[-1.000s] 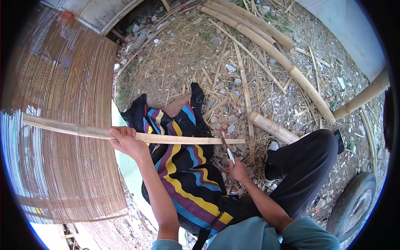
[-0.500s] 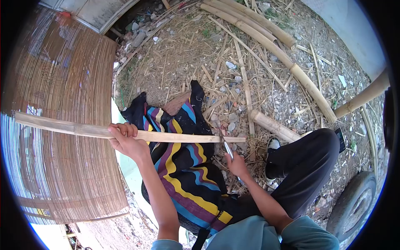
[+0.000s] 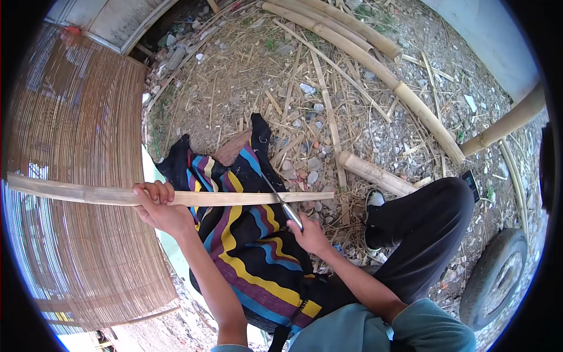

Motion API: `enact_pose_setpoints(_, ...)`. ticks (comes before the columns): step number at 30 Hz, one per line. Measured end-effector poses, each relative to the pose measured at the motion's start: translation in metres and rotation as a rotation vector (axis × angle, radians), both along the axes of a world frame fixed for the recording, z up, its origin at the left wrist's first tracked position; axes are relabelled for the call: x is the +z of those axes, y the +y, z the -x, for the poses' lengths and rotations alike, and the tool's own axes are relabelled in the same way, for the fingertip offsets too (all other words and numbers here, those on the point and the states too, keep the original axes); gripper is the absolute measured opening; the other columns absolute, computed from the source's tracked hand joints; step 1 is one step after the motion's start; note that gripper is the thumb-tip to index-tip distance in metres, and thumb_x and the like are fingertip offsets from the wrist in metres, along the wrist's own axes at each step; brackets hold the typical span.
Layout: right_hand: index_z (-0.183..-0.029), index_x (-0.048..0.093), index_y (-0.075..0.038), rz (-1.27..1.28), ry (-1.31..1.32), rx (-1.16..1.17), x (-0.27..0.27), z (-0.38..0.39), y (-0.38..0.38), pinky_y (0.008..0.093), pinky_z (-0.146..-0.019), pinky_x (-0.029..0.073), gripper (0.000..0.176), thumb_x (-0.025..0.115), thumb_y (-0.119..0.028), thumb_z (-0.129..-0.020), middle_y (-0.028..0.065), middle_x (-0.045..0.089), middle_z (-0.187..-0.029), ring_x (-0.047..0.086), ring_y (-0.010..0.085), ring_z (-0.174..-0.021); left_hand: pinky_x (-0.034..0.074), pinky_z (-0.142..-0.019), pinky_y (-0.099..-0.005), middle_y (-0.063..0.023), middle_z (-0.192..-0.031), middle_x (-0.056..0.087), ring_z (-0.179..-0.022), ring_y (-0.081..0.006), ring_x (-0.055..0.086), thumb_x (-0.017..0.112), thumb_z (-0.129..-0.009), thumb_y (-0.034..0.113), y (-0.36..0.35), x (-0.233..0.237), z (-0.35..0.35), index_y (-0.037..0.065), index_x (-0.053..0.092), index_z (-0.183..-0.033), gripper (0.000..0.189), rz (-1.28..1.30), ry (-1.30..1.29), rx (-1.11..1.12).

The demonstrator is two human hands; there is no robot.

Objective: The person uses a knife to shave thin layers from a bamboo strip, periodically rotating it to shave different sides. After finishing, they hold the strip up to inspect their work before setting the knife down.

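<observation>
A long, pale bamboo strip (image 3: 229,199) lies crosswise above my lap. My left hand (image 3: 161,205) is closed around it left of the middle, fingers curled over the top edge. In my right hand (image 3: 309,236) is a knife (image 3: 288,210) with a silvery handle, its dark blade crossing the strip towards the right end and pointing up and left. Under the strip, a black cloth with yellow, purple and blue stripes (image 3: 258,276) covers one leg.
A bamboo-slat screen (image 3: 88,246) stands on the left. Thick bamboo poles (image 3: 375,67) lie at the upper right, with a shorter bamboo piece (image 3: 375,174) near my shoe (image 3: 373,205). A tyre (image 3: 494,278) is at the lower right. Shavings and stones litter the ground.
The knife has moved left along the strip, from near its right end. The strip and my left hand appear slightly further left, and the whole view has shifted a little.
</observation>
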State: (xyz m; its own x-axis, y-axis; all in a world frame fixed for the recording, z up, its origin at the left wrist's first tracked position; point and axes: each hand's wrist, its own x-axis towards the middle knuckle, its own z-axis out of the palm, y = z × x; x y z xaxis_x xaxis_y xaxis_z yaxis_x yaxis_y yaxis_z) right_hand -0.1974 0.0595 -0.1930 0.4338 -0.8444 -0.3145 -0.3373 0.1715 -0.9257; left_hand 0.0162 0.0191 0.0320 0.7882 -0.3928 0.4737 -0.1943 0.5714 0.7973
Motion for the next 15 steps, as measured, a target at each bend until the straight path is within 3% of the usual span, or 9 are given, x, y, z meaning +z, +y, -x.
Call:
enact_pose_setpoints(3, -0.1, 0.053, 0.001, -0.104, 0.153, -0.085, -0.041, 0.011, -0.002, 0.0505, -0.071, 0.045, 0.044, 0.05, -0.041, -0.089, 0.0295, 0.059, -0.08, 0.059, 0.0436, -0.082, 0.021, -0.042, -0.0198, 0.004, -0.059, 0.031, -0.049, -0.0042, 0.025, 0.05, -0.093, 0.023, -0.001, 0.0, -0.004, 0.009, 0.048, -0.085, 0.017, 0.017, 0.023, -0.008)
enact_pose_setpoints(7, -0.106, 0.054, 0.002, -0.247, 0.43, -0.15, -0.151, 0.064, 0.002, 0.0489, -0.078, 0.046, 0.054, 0.044, -0.048, -0.088, 0.0321, 0.059, -0.088, 0.058, 0.0436, -0.088, 0.021, -0.042, -0.0197, 0.0038, -0.059, 0.03, -0.049, -0.0042, 0.025, 0.05, -0.094, 0.025, -0.003, -0.002, -0.009, 0.009, 0.048, -0.084, 0.019, -0.007, 0.012, -0.002)
enact_pose_setpoints(9, -0.106, 0.055, 0.003, -0.551, 0.442, -0.162, -0.186, 0.078, 0.003, 0.0478, -0.08, 0.046, 0.059, 0.041, -0.052, -0.088, 0.0307, 0.059, -0.093, 0.058, 0.0444, -0.088, 0.021, -0.042, -0.0201, 0.0036, -0.059, 0.029, -0.048, -0.0044, 0.025, 0.05, -0.093, 0.023, -0.006, 0.002, -0.001, 0.009, 0.047, -0.083, 0.018, 0.005, 0.013, -0.002)
enact_pose_setpoints(12, -0.105, 0.056, 0.003, -0.419, 0.473, -0.262, -0.194, 0.061, 0.011, 0.0479, -0.08, 0.046, 0.06, 0.04, -0.053, -0.088, 0.0284, 0.059, -0.098, 0.059, 0.0446, -0.088, 0.021, -0.042, -0.0204, 0.0031, -0.059, 0.029, -0.048, -0.0046, 0.025, 0.051, -0.093, 0.022, -0.007, 0.004, 0.006, 0.007, 0.047, -0.083, 0.018, -0.006, -0.04, -0.046)
enact_pose_setpoints(15, -0.101, 0.057, 0.0, -0.366, 0.352, -0.214, -0.137, 0.046, 0.001, 0.0486, -0.076, 0.045, 0.055, 0.042, -0.052, -0.088, 0.0262, 0.061, -0.089, 0.059, 0.0439, -0.085, 0.021, -0.042, -0.0206, 0.0026, -0.059, 0.029, -0.048, -0.0048, 0.024, 0.051, -0.093, 0.019, -0.009, 0.004, 0.008, 0.006, 0.047, -0.083, 0.016, 0.02, -0.03, -0.057)
